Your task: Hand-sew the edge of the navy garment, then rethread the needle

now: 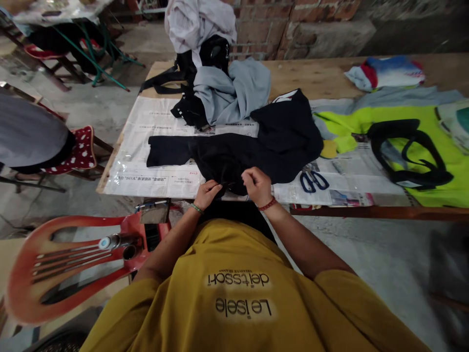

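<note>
A black garment (234, 151) lies spread near the front edge of the table, with one sleeve-like part stretching to the left. My left hand (207, 195) is closed at its front edge, pinching the black cloth between thumb and fingers. Just to the right, my right hand (258, 187) is raised slightly over the garment, its fingers curled together in a pinch. Whatever those fingertips hold, if anything, is too small to make out. Dark-handled scissors (314, 181) rest on the newspaper to the right of my right hand.
Newspaper (142, 176) covers the table. Behind the black garment are a grey cloth (234, 90) and a bag with white cloth (200, 24). Yellow-green garments (388, 117) and a black strap loop (410, 154) lie at right. A red plastic chair (69, 222) stands at left; a person sits beyond it.
</note>
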The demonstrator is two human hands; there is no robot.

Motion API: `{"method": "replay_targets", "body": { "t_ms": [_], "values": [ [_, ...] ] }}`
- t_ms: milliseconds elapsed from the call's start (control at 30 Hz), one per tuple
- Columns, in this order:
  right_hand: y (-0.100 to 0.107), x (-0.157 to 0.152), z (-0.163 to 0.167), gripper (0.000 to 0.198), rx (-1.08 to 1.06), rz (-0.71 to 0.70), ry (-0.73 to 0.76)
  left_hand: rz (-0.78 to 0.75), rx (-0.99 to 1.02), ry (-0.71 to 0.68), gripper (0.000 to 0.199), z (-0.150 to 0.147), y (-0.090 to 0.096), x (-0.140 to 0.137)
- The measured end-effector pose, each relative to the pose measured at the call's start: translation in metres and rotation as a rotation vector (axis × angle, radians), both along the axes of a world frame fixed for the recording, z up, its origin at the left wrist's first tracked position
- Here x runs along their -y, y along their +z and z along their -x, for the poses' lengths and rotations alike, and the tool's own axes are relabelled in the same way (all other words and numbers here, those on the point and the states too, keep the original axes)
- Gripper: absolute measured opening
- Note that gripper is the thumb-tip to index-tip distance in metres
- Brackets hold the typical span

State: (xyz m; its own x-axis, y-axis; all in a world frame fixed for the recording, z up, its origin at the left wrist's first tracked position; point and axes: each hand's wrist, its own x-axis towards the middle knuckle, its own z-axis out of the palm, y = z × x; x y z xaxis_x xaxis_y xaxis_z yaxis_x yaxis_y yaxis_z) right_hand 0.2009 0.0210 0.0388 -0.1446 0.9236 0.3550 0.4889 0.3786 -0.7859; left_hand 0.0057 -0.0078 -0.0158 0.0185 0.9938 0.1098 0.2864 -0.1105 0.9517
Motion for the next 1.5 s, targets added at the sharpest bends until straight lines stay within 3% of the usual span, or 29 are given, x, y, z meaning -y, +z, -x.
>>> {"method": "replay_targets", "body": {
  "t_ms": [200,333,433,567,767,967,1133,1333,1500],
  "values": [
    [-0.043,0.037,0.018,0.018,0.150,0.142,0.132,-0.001,-0.001,-0.010,0.046,-0.002,0.003,0.001],
    [-0.051,0.034,0.028,0.019,0.085,0.228,0.093,-0.005,-0.010,-0.023,0.045,-0.002,0.003,0.001],
    [-0.050,0.030,0.031,0.023,-0.030,0.290,0.017,-0.026,0.006,-0.039,0.045,-0.001,0.003,0.001],
    [-0.048,0.029,0.032,0.020,-0.079,0.343,0.027,-0.037,-0.008,-0.049,0.042,-0.001,0.002,0.001],
    [-0.046,0.026,0.035,0.017,0.001,0.237,0.038,-0.115,-0.061,-0.108,0.047,-0.001,-0.001,0.000],
    [-0.046,0.024,0.032,0.020,0.022,0.173,0.003,-0.097,-0.041,-0.072,0.028,0.000,-0.003,0.000],
    [-0.044,0.029,0.022,0.021,0.005,0.205,-0.002,-0.063,-0.061,0.010,0.023,-0.002,-0.005,0.000],
    [-0.034,0.024,0.025,0.021,-0.039,0.258,0.014,-0.062,-0.024,-0.014,0.019,-0.001,-0.005,-0.002],
    [-0.024,0.012,0.040,0.019,-0.012,0.153,0.098,-0.051,-0.037,-0.079,0.023,0.001,-0.002,-0.003]
  ]
}}
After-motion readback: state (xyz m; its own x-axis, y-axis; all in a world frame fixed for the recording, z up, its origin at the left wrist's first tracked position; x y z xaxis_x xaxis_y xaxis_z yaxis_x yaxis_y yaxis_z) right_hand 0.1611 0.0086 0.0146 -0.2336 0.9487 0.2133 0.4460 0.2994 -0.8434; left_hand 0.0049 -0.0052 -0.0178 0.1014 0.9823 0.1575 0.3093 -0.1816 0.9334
